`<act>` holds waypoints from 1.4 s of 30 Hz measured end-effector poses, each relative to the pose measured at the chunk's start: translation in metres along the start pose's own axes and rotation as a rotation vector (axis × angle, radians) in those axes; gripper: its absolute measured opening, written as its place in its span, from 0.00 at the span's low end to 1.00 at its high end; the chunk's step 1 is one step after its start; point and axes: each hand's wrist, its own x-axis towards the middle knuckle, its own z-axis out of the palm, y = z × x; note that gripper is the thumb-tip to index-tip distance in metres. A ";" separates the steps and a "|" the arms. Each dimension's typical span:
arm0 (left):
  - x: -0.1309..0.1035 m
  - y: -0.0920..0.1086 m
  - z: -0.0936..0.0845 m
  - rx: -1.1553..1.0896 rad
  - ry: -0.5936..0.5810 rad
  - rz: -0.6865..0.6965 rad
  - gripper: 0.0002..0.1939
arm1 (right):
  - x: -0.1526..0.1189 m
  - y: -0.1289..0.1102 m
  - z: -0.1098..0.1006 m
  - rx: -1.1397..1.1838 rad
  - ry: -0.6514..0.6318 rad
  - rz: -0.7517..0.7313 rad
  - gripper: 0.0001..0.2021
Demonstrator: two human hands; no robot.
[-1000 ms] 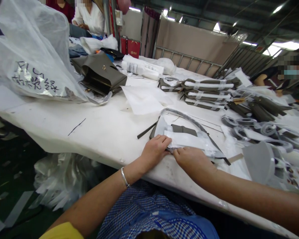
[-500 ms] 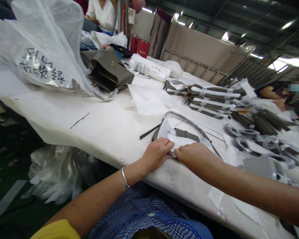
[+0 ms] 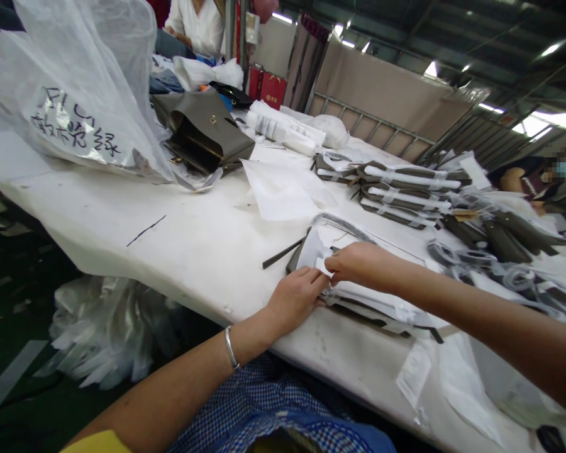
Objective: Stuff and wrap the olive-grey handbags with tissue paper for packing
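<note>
Wrapped bag (image 3: 380, 306): laid on the table (image 3: 207, 242), close to its near edge, under both hands.
Left hand (image 3: 298, 297): rested on the bag's near left part; fingers bent, side by side; whether anything is gripped cannot be told.
Right hand (image 3: 360, 267): fingers curled closed, white paper (image 3: 324, 267) pinched at their tips.
Open bag (image 3: 217, 135): placed farther back, beside the plastic sack (image 3: 89, 107).
Stacked bags (image 3: 403, 190): piled toward the right.
</note>
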 end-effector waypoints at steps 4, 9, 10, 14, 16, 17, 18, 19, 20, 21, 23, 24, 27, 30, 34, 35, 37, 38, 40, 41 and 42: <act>0.000 0.001 0.003 -0.019 0.006 -0.005 0.18 | 0.013 0.019 0.014 0.162 0.026 -0.030 0.07; -0.001 0.002 0.006 -0.008 0.013 -0.025 0.20 | 0.030 0.049 0.035 0.442 0.116 -0.118 0.06; -0.001 0.002 0.006 -0.006 0.019 -0.032 0.20 | 0.036 0.055 0.040 0.514 0.123 -0.109 0.06; -0.002 0.004 0.009 -0.002 0.028 -0.054 0.22 | 0.059 0.078 0.059 0.728 0.110 -0.077 0.12; -0.003 0.005 0.009 -0.006 0.026 -0.067 0.22 | 0.065 0.086 0.065 0.779 0.143 -0.062 0.13; -0.003 0.005 0.009 -0.012 0.025 -0.073 0.22 | 0.065 0.089 0.067 0.803 0.175 -0.049 0.14; -0.002 0.006 0.009 -0.018 0.024 -0.077 0.22 | 0.063 0.090 0.069 0.821 0.212 -0.038 0.14; -0.002 0.006 0.009 -0.022 0.023 -0.080 0.22 | 0.059 0.090 0.070 0.836 0.250 -0.025 0.14; -0.002 0.007 0.009 -0.024 0.020 -0.083 0.22 | 0.052 0.089 0.072 0.850 0.291 -0.018 0.15; -0.002 0.007 0.008 -0.023 0.017 -0.085 0.22 | 0.046 0.086 0.073 0.861 0.333 -0.027 0.15; -0.001 0.008 0.008 -0.020 0.011 -0.082 0.23 | 0.032 0.079 0.075 0.879 0.414 -0.089 0.15; -0.001 0.008 0.007 -0.018 0.010 -0.081 0.23 | 0.026 0.074 0.075 0.875 0.446 -0.142 0.14; 0.000 0.008 0.007 -0.013 0.008 -0.078 0.24 | 0.017 0.062 0.077 0.791 0.494 -0.276 0.13; 0.000 0.008 0.008 -0.008 0.008 -0.087 0.25 | 0.017 0.053 0.073 0.666 0.513 -0.321 0.15; -0.001 0.008 0.010 0.016 0.012 -0.086 0.23 | 0.024 0.049 0.064 0.561 0.521 -0.396 0.13; -0.001 0.007 0.010 0.020 0.016 -0.084 0.23 | 0.026 0.049 0.062 0.553 0.517 -0.416 0.12; -0.001 0.007 0.011 0.020 0.027 -0.080 0.22 | 0.029 0.050 0.059 0.550 0.495 -0.452 0.10; -0.001 0.007 0.011 0.017 0.029 -0.078 0.22 | 0.030 0.051 0.058 0.548 0.477 -0.465 0.10; -0.002 0.007 0.011 0.010 0.028 -0.083 0.23 | 0.032 0.053 0.057 0.540 0.440 -0.478 0.12; -0.002 0.007 0.011 0.007 0.024 -0.086 0.23 | 0.032 0.053 0.056 0.535 0.427 -0.479 0.13; -0.002 0.007 0.011 0.005 0.021 -0.087 0.23 | 0.032 0.054 0.055 0.531 0.417 -0.480 0.14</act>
